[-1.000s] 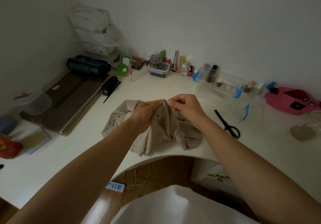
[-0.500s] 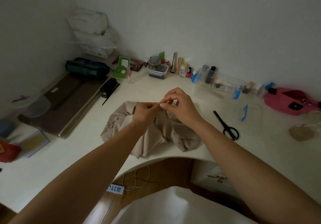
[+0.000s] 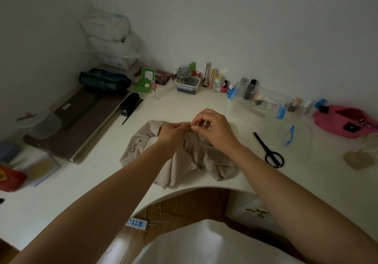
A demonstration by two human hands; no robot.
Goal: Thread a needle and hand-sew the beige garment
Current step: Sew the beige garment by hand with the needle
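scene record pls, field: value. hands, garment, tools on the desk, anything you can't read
left hand: grips a raised fold of the beige garment
right hand: thumb and forefinger pinch the top of that fold
beige garment: bunched on the desk, at its curved front edge
needle, thread: too small to make out
scissors: black, blades closed, flat on the desk right of the garment, untouched
stapler: black, left and behind the garment

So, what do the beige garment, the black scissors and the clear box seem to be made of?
Beige garment: soft matte cloth, probably woven; it lies in loose folds.
Black scissors: matte black throughout, handles likely plastic; blades' metal is not evident.
Clear box: apparently transparent plastic; contents show through, blue clips.
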